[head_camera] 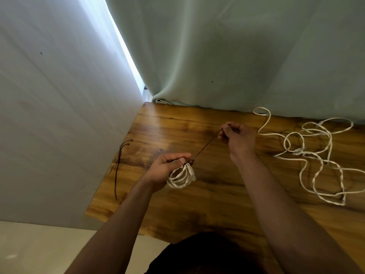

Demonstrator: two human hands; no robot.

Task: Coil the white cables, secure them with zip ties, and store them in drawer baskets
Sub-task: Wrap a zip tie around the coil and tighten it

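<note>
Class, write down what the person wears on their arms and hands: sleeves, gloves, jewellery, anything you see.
The left hand and right hand wear no gloves, and no watch, ring or bracelet shows. Both arms are uncovered to the picture's lower edge, so no sleeves are visible. Only a dark garment shows at bottom centre.

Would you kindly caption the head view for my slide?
Left hand grips a coiled white cable; right hand pinches the dark zip tie around it, above a wooden table.
</note>
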